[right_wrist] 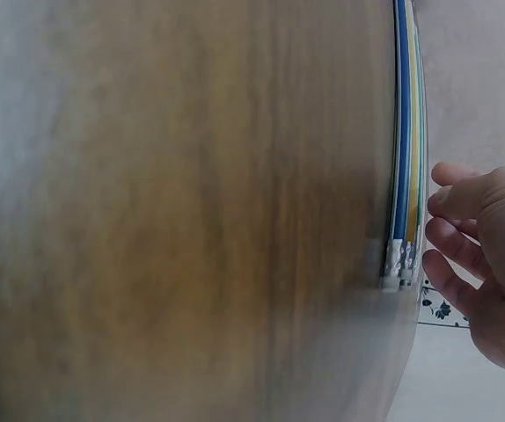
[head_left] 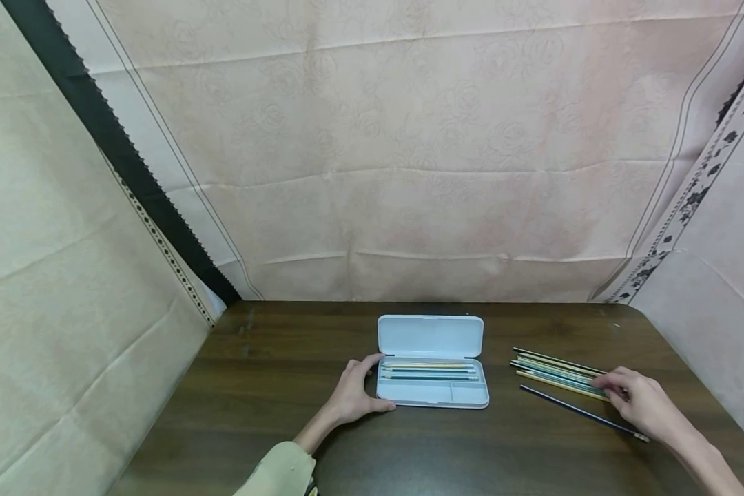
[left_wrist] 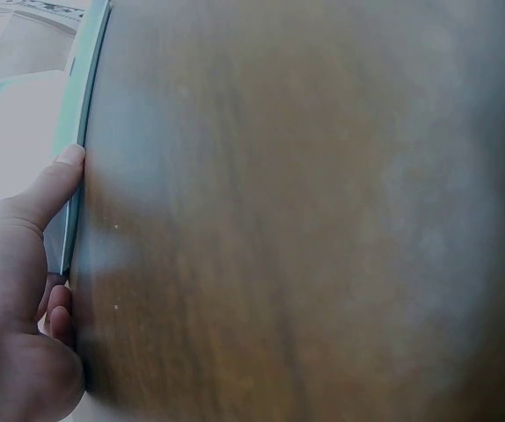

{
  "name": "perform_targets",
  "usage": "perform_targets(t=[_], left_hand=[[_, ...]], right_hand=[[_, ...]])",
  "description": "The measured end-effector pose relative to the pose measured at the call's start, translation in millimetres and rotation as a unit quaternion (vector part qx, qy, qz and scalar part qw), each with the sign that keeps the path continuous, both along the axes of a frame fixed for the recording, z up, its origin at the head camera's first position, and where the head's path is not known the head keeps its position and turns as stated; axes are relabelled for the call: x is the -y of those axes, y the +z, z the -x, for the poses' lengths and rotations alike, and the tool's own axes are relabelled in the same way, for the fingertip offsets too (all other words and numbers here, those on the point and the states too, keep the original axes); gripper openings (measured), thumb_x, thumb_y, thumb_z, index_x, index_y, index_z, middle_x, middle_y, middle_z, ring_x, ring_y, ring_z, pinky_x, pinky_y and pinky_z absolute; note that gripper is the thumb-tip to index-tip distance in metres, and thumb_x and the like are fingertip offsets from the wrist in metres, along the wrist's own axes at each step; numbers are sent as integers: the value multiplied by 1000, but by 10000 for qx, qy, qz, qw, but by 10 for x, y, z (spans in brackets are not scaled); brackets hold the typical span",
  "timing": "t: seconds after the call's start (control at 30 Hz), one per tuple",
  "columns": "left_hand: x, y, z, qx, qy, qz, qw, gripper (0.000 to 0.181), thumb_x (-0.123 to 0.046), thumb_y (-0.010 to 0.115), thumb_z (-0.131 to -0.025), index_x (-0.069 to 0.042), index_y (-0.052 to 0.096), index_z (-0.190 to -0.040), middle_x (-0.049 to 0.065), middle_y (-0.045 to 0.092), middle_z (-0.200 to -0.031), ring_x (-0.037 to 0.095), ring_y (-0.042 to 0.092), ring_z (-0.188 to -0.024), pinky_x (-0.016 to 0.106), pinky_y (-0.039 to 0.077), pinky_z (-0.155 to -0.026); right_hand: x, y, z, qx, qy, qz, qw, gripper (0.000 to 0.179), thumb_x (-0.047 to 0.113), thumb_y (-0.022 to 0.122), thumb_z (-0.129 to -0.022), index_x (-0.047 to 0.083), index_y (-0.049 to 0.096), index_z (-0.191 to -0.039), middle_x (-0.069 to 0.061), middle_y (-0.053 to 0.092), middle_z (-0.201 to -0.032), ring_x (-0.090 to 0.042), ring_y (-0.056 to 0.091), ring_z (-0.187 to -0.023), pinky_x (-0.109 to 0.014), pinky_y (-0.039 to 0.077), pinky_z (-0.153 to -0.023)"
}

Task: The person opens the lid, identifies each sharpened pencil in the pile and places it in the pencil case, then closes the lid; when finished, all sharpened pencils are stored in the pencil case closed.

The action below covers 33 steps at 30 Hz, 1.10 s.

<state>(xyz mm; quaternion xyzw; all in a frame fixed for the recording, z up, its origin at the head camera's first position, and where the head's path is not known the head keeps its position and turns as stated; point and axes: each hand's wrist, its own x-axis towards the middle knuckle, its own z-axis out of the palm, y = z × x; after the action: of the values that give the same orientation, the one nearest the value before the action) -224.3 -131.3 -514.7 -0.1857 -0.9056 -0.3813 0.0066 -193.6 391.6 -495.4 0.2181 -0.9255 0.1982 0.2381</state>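
Note:
A pale blue pencil case (head_left: 420,395) lies on the table with its lid (head_left: 430,335) raised toward the back. Several pencils (head_left: 430,377) lie side by side inside it. My left hand (head_left: 355,391) grips the case's left end, thumb at the front edge and fingers behind. To the right, several loose pencils (head_left: 548,370) lie in a slanted row. Over their right ends is my right hand (head_left: 641,401), fingers bent and fingertips right at the pencils; I cannot tell whether it pinches one. A dark blue pencil (head_left: 579,411) lies apart, nearer me, its eraser end beside that hand.
The dark brown wooden table (head_left: 273,386) carries the case and the pencils. Pale patterned cloth (head_left: 409,172) hangs behind the table, with more cloth (head_left: 68,275) along the left side and on the right.

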Motion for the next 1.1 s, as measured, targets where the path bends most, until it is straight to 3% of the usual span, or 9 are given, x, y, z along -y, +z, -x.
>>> perform_targets(t=[0.13,0.6,0.9,1.1], left_hand=[[1,1,1,-11,-2,4,10000,91,-42,91,-71,-13,48,-146,10,52,-123,25,46,-109,45,43,-86],[2,12,-8,77,26,14,10000,91,-42,90,-72,-13,47,-146,10,51,-123,25,46,-110,45,43,-87],[3,5,-12,49,24,31,10000,91,-42,90,-72,-13,47,-146,10,51,-122,25,46,-109,45,43,-87],[-2,5,-3,92,42,19,9999,91,-42,90,-72,-13,47,-147,11,50,-123,25,46,-110,45,43,-87]], right_hand=[[-41,-26,-11,10,-64,-134,9999,35,-14,79,-69,16,72,-85,8,62,-83,2,50,-70,-28,43,-58],[-125,-77,-6,-321,15,-183,9993,38,-13,80,-62,17,71,-83,9,60,-83,-1,50,-70,-18,37,-61],[-127,-66,-3,-238,-53,-206,9995,37,-13,82,-63,18,71,-81,12,62,-80,2,53,-70,-16,39,-61],[-132,-62,4,-116,-33,-176,9998,37,-13,82,-62,18,70,-80,16,58,-77,4,47,-68,-17,37,-58]])
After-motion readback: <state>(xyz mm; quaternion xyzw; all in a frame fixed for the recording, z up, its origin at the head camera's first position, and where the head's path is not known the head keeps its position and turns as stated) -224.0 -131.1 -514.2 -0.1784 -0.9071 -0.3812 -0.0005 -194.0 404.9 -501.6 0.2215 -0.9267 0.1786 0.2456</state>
